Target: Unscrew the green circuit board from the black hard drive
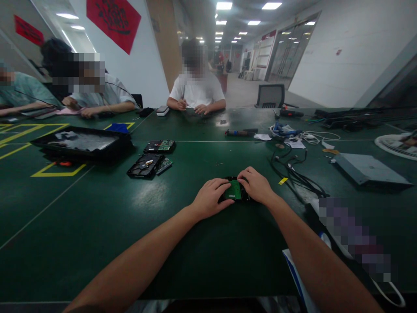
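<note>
On the green table in front of me lies a hard drive point(233, 191) with its green circuit board facing up. My left hand point(211, 199) grips its left side, thumb at the near edge and fingers over the far edge. My right hand point(256, 186) is closed at its right side, fingertips bent down on the far right corner; whether anything small is between them is hidden. A few tiny screws point(219, 164) lie just beyond the drive. To the left are another hard drive point(160, 145), an opened drive casing point(145, 166) and a loose circuit board point(164, 165).
A black tray point(112, 145) stands at left. On the right lie black cables point(293, 174), a grey metal box point(371, 167), a white fan point(397, 145) and a blurred-out long item point(355, 234) by my right forearm. Across the table sits a person point(197, 93); others sit at left.
</note>
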